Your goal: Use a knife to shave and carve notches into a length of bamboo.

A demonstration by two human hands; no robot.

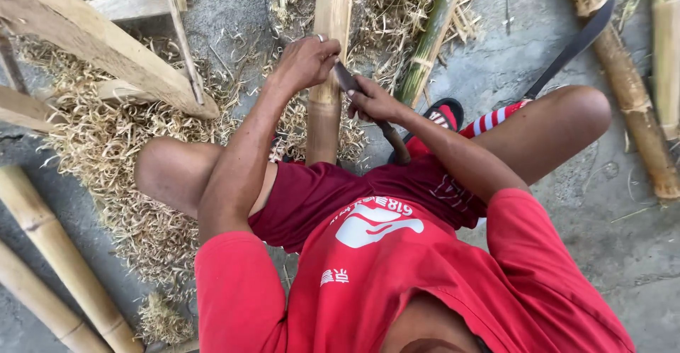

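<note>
Left hand: your left hand [306, 62] was curled shut around the upright bamboo pole [327, 69], fingers wrapped over its near face just above a node, thumb side toward the blade.
Right hand: your right hand [372, 101] was closed tight on the wooden handle of a curved knife [368, 108]; the dark handle end stuck out below your wrist toward your lap.
Blade: its tip lay against the pole just beside your left fingers, nearly touching them; how much edge bit into the cane I could not tell.
Pole: it stood between your knees, running from your lap up and away over the heap of straw-coloured shavings [120, 147].
Doing it well: I judged you were paring the pole's skin. Your holding hand sat very near the edge, so a safer grip would have been higher, clear of the blade's path. Short strokes away from the fingers, with the pole braced between your legs, would have kept it from twisting.
Nearby: a long machete [574, 48] lay on the concrete behind your right knee, a green bamboo stalk [432, 37] beside the pole, more cut poles at both sides.
</note>
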